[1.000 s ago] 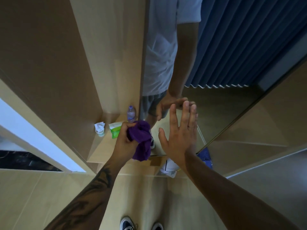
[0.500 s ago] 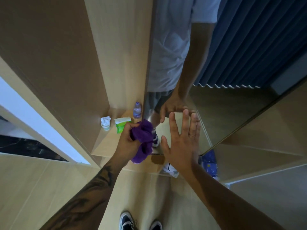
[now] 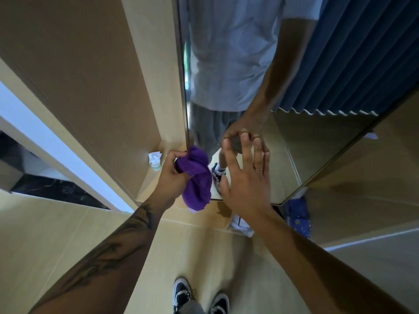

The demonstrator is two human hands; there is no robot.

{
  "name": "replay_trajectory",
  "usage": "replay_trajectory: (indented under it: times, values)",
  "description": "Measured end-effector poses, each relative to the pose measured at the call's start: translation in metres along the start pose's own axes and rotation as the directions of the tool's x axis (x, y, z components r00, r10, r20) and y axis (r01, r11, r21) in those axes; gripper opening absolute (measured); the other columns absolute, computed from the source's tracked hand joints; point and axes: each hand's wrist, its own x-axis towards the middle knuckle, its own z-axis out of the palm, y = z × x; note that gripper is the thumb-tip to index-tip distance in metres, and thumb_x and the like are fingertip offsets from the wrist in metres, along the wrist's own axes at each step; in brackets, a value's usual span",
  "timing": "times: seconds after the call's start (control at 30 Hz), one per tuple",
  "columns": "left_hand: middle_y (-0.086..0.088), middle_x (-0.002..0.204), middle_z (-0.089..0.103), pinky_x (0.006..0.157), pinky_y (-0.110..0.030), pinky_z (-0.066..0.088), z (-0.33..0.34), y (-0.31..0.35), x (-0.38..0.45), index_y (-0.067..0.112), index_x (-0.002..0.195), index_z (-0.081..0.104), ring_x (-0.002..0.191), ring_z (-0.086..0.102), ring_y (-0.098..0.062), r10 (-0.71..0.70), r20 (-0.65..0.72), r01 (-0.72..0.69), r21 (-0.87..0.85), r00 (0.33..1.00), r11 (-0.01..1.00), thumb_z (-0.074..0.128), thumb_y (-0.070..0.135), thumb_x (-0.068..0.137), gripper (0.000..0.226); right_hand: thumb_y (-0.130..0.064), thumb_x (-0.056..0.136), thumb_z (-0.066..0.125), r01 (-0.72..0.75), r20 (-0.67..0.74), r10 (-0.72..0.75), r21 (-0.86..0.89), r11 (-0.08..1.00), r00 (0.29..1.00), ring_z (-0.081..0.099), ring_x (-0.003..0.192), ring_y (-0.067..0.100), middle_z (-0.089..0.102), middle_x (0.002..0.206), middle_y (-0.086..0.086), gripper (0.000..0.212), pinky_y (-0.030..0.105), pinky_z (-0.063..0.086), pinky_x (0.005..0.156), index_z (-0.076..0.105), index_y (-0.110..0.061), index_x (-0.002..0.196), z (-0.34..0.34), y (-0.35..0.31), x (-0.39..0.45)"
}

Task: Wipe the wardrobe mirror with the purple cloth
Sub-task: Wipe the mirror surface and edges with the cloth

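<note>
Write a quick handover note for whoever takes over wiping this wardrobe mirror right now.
Left hand: grips the bunched purple cloth, held at the lower left edge of the mirror.
Right hand: open, fingers spread, fingertips at the glass; whether they touch is unclear.
Done: cloth is in hand at the mirror; no wiped area can be made out.
Left: wipe the mirror from this corner upward and across.

The purple cloth was soft and bunched up — its top squeezed in the left hand, the rest hanging below the grip, against the tall mirror's left edge.
</note>
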Motion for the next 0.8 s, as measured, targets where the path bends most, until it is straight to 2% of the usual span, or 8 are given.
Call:
replay_trajectory:
  times: [0.1,0.17,0.27,0.37,0.5,0.57,0.7,0.8]
  values:
    - [0.002,0.104,0.068,0.081,-0.033,0.052,0.01,0.01,0.001,0.032,0.101,0.055,0.083,0.063,-0.007,0.081,-0.114,-0.086,-0.043,0.99,0.995,0.08,0.004,0.075,0.046,-0.036,0.088,0.069,0.028,0.013,-0.029,0.024,0.999,1.0,0.002,0.16,0.036,-0.001,0.173,0.009,0.092,0.055,0.01,0.126,0.021,-0.025,0.166,-0.003,0.007,0.0]
    - [0.008,0.101,0.069,0.078,-0.024,0.052,0.014,0.019,0.005,0.034,0.102,0.056,0.085,0.064,-0.004,0.143,-0.16,-0.157,-0.081,0.977,0.984,0.079,0.007,0.073,0.045,-0.036,0.088,0.069,0.043,0.011,-0.043,0.02,0.999,0.999,0.001,0.16,0.035,-0.006,0.173,0.006,0.093,0.052,0.009,0.126,0.019,-0.025,0.166,-0.001,0.012,0.0]
    - [0.013,0.095,0.069,0.076,-0.024,0.054,0.011,0.024,0.012,0.035,0.106,0.056,0.085,0.063,-0.004,0.193,-0.133,-0.206,-0.092,0.972,0.974,0.078,0.011,0.073,0.046,-0.036,0.088,0.069,0.056,0.0,-0.056,0.01,0.998,0.998,0.0,0.161,0.033,-0.009,0.173,0.004,0.093,0.05,0.007,0.127,0.018,-0.026,0.166,0.004,0.017,-0.002]
    - [0.018,0.093,0.071,0.076,-0.026,0.056,0.008,0.014,0.015,0.034,0.109,0.054,0.085,0.064,-0.003,0.127,-0.031,-0.13,-0.102,0.991,0.986,0.081,0.016,0.073,0.049,-0.033,0.087,0.071,0.065,-0.039,-0.065,-0.003,0.998,0.997,0.006,0.16,0.035,-0.001,0.173,0.006,0.091,0.051,0.013,0.127,0.024,-0.024,0.165,0.008,0.02,-0.001]
    - [0.004,0.101,0.071,0.081,-0.035,0.057,0.001,-0.017,0.009,0.029,0.109,0.055,0.09,0.066,-0.014,-0.029,0.045,0.032,-0.083,0.999,0.996,0.09,0.032,0.059,0.061,-0.03,0.087,0.069,0.066,-0.116,-0.068,-0.027,0.997,0.991,0.005,0.158,0.037,0.001,0.171,0.009,0.084,0.054,0.013,0.128,0.032,-0.022,0.163,0.02,0.019,-0.003]
    - [0.003,0.102,0.071,0.079,-0.032,0.057,-0.003,-0.029,0.003,0.027,0.108,0.054,0.089,0.066,-0.015,-0.06,0.068,0.065,-0.067,0.996,0.996,0.088,0.036,0.056,0.063,-0.031,0.089,0.064,0.075,-0.16,-0.079,-0.034,0.997,0.984,0.008,0.157,0.039,0.004,0.17,0.01,0.079,0.056,0.012,0.128,0.034,-0.021,0.162,0.025,0.018,-0.008]
    - [-0.004,0.108,0.07,0.075,-0.026,0.057,-0.009,-0.029,-0.011,0.025,0.107,0.054,0.092,0.066,-0.016,-0.051,0.1,0.057,-0.053,0.994,0.997,0.084,0.021,0.066,0.05,-0.035,0.09,0.066,0.058,-0.117,-0.063,-0.044,0.997,0.991,0.007,0.157,0.042,0.008,0.169,0.015,0.091,0.058,0.012,0.128,0.016,-0.023,0.165,0.022,0.013,-0.016]
    - [0.005,0.107,0.072,0.076,-0.022,0.055,-0.013,-0.012,-0.019,0.023,0.106,0.054,0.093,0.067,-0.012,0.02,0.108,-0.017,-0.029,0.994,0.999,0.079,0.013,0.071,0.044,-0.034,0.088,0.07,0.028,-0.09,-0.029,-0.013,1.0,0.996,0.008,0.157,0.045,0.011,0.169,0.019,0.092,0.062,0.022,0.125,0.021,-0.02,0.164,0.014,0.005,-0.025]
